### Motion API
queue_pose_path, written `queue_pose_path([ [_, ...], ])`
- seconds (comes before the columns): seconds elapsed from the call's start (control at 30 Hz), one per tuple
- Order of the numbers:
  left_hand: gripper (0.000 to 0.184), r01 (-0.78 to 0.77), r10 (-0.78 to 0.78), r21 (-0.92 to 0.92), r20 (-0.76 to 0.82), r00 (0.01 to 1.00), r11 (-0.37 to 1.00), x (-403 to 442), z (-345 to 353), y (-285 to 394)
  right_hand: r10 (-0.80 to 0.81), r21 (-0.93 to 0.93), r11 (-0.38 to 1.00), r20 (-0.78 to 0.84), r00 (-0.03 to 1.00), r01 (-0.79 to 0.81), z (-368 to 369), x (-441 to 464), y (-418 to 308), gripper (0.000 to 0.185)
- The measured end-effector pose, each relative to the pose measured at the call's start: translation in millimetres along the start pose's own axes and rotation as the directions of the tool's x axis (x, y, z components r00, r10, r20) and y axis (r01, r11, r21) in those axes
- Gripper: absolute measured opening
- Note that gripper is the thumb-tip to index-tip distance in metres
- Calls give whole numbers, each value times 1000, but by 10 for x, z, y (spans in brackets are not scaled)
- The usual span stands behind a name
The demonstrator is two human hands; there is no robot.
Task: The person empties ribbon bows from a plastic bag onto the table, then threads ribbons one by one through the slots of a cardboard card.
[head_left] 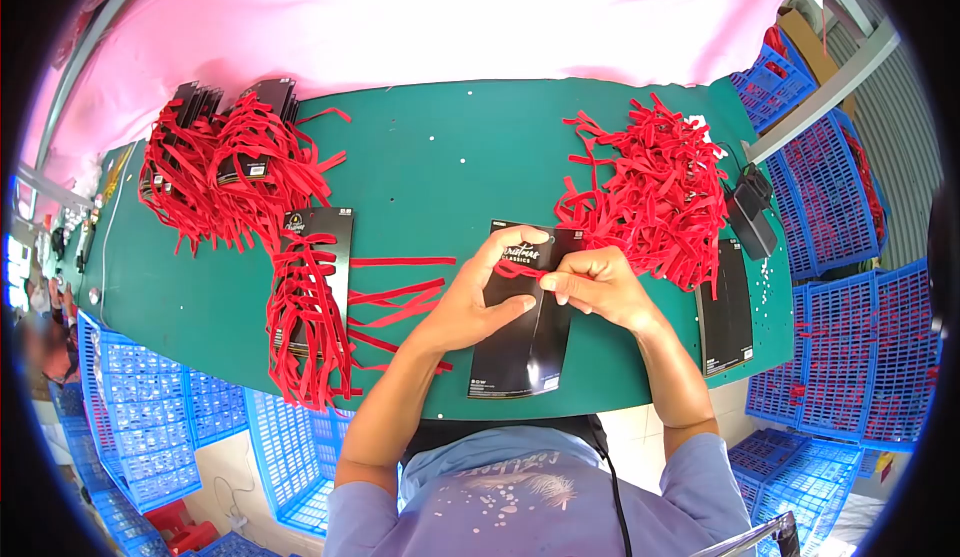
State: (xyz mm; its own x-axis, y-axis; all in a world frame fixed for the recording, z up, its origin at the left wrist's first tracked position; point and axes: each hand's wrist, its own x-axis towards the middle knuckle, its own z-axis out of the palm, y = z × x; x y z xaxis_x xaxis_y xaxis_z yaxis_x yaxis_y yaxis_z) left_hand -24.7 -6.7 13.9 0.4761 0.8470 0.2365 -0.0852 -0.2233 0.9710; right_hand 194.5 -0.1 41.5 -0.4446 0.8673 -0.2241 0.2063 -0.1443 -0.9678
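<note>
Black card (515, 352) between my hands, near the tabletop (400, 187) front edge | open surface beyond | one ribbon heap (655, 197) right; ribbon bundles (235, 162) left, too tangled to count | right hand (608, 292) grip pinching red ribbon (518, 271); left hand (468, 302) curved, grip wide, fingertips apparently on card.

Shirt: blue-violet top (470, 522), fabric loosely creased.
Sleeves: short – right sleeve (362, 515) and left sleeve (703, 472) both a lighter, greyish blue.
Chest print: pale lettering (515, 464), too distorted to read; whitish blots (497, 505) and a feathery pale motif (549, 491) – clearly noted.
Cord: thin, black (614, 485), down the left side.
Waist: black material (540, 425).
Hands: right hand (478, 302) and left hand (603, 292) bare.
</note>
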Motion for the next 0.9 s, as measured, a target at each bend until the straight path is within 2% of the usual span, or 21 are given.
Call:
queue_pose_path([
  [0.1, 72, 6, -8, -8, -169, 986, 1000, 63, 50, 21, -181, -4, 982, -345, 921, 191, -32, 16, 74, 27],
  [0.13, 73, 1, -4, -10, -244, 970, 1000, 71, 44, -17, -282, -66, 958, -381, 881, 278, -56, 12, 46, 20],
  [0.17, 72, -6, 2, -15, -283, 959, 1000, 82, 40, -5, -414, -368, 885, -345, 843, 284, -92, -28, -17, 23],
  [0.2, 71, -12, 6, -18, -322, 947, 1000, 89, 38, 17, -584, -530, 757, -289, 759, 381, -35, 19, -44, 32],
  [0.27, 70, -20, 9, -23, -395, 919, 1000, 79, 43, 65, -590, -673, 650, -152, 793, 354, 37, 4, -40, 60],
  [0.3, 68, -47, 76, 80, -418, 905, 996, 65, 40, 38, -583, -740, 598, -138, 800, 308, 47, 11, 28, 59],
  [0.37, 65, -100, 225, 286, -444, 867, 953, 47, 30, -49, -237, -355, 912, -45, 971, 206, -12, -28, 51, 45],
  [0.4, 59, -115, 276, 336, -484, 830, 935, 65, 56, 2, -135, -169, 973, 141, 981, 158, -73, -65, 46, 37],
  [0.43, 58, -111, 274, 327, -510, 815, 938, 69, 34, 4, -64, 6, 998, 340, 938, 66, -111, -97, -39, 28],
  [0.47, 57, -107, 272, 319, -536, 799, 942, 72, -4, -22, -20, -15, 999, 437, 899, 30, -163, -200, -185, 19],
  [0.5, 56, -102, 268, 310, -562, 782, 945, 86, -30, 10, -72, -3, 997, 482, 873, 83, -185, -225, -222, 20],
  [0.53, 53, -80, 187, 200, -608, 771, 977, 111, -29, 63, -62, 27, 998, 479, 876, 56, -223, -236, -232, 20],
  [0.6, 51, -154, 38, -153, -580, 813, 976, 113, -87, 153, -61, 47, 998, 442, 895, 45, -330, -235, -196, 20],
  [0.63, 50, -174, -36, -333, -540, 841, 927, 116, -94, 181, -68, 40, 998, 402, 913, 56, -379, -214, -138, 20],
  [0.67, 48, -155, -82, -341, -589, 804, 927, 158, -51, 191, -75, 14, 997, 364, 929, 75, -395, -228, -102, 22],
  [0.77, 46, 12, -170, -297, -512, 842, 955, 212, -19, 257, 35, -81, 997, 503, 863, 7, -286, -249, -154, 27],
  [0.8, 52, 4, -133, -236, -530, 837, 972, 236, -67, 143, 22, -83, 996, 539, 842, 27, -189, -279, -191, 33],
  [0.9, 42, 47, -16, 43, -553, 833, 998, 204, -356, 44, 82, -308, 943, 581, 810, 126, -233, -316, 5, 34],
])
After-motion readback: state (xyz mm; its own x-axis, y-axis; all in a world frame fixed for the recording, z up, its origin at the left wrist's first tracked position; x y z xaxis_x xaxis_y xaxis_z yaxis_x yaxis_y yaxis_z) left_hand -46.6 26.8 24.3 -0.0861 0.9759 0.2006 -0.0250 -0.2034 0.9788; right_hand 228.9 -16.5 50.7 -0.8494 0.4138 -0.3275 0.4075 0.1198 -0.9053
